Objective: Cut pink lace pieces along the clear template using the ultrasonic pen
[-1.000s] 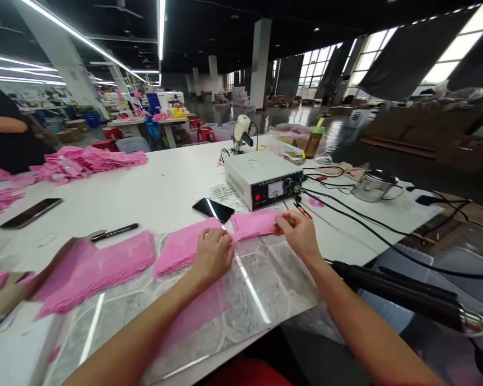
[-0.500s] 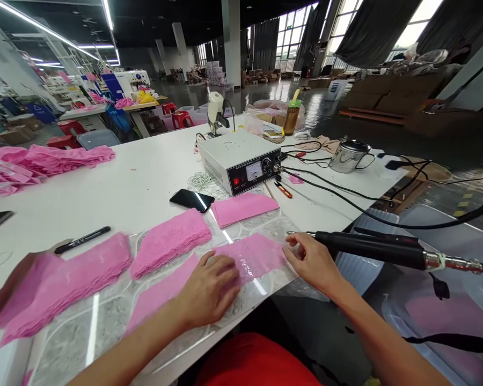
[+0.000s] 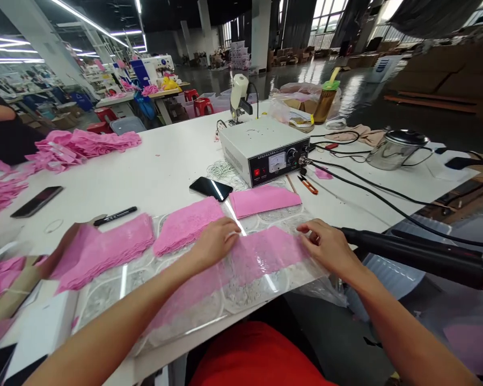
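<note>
A thin pink fabric piece (image 3: 269, 249) lies across the clear, patterned mat (image 3: 249, 295) in front of me. My left hand (image 3: 217, 241) is over its left end, fingers stretched to the right and thumb below them. Around the right end, my right hand (image 3: 328, 244) has loosely curled fingers, with a gap between thumb and forefinger. Just behind that hand lies a black handheld tool (image 3: 410, 252); its tip is hidden. More pink fabric (image 3: 189, 295) shows under my left forearm. Stacks of pink pieces (image 3: 189, 225) lie beyond the left hand, another stack (image 3: 265, 201) beyond the middle.
A control box (image 3: 265, 153) with a meter stands at the back, cables (image 3: 358, 179) running right. Around it are a phone (image 3: 211, 188), orange snips (image 3: 308, 185) and a lidded glass cup (image 3: 398, 150). A marker pen (image 3: 115, 216) lies left. Plastic bins (image 3: 398, 257) stand beyond the right edge.
My left hand has shifted up and away from me, off the middle of the fabric to its far left corner. My right hand stays by the right end. The view has turned left.
</note>
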Motion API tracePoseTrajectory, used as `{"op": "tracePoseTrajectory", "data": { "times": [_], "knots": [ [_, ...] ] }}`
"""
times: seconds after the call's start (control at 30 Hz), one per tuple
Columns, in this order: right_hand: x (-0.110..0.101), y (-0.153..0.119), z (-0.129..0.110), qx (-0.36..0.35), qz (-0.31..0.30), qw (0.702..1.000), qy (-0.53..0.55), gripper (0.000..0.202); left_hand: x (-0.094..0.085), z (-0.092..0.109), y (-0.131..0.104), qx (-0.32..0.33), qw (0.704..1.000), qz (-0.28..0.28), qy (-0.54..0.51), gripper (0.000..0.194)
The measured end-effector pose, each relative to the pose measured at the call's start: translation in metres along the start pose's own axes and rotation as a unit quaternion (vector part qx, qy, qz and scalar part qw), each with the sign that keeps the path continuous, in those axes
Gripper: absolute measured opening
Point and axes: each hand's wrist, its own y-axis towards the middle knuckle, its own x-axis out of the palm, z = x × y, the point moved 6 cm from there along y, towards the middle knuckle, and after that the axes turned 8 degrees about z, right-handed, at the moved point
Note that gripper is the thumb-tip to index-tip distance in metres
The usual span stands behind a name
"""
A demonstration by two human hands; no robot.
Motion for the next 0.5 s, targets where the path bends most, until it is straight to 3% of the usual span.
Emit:
{"op": "tracePoseTrajectory", "data": {
  "times": [0.13, 0.27, 0.37, 0.5],
  "knots": [
    [0.007, 0.031, -0.003, 0.007, 0.012, 0.999, 0.033, 0.015, -0.004, -0.021, 0.047, -0.054, 0.998, 0.007, 0.035, 0.015],
    [0.008, 0.056, -0.003, 0.011, 0.027, 0.998, 0.056, 0.016, 0.012, -0.027, 0.084, -0.071, 0.994, -0.042, 0.071, 0.014],
    [0.008, 0.064, 0.0, 0.02, 0.027, 0.997, 0.073, 0.016, 0.028, -0.03, 0.098, -0.075, 0.989, -0.092, 0.083, 0.032],
    [0.01, 0.068, 0.006, 0.034, 0.016, 0.996, 0.078, 0.016, 0.038, -0.034, 0.102, -0.077, 0.986, -0.128, 0.076, 0.034]
  ]
}}
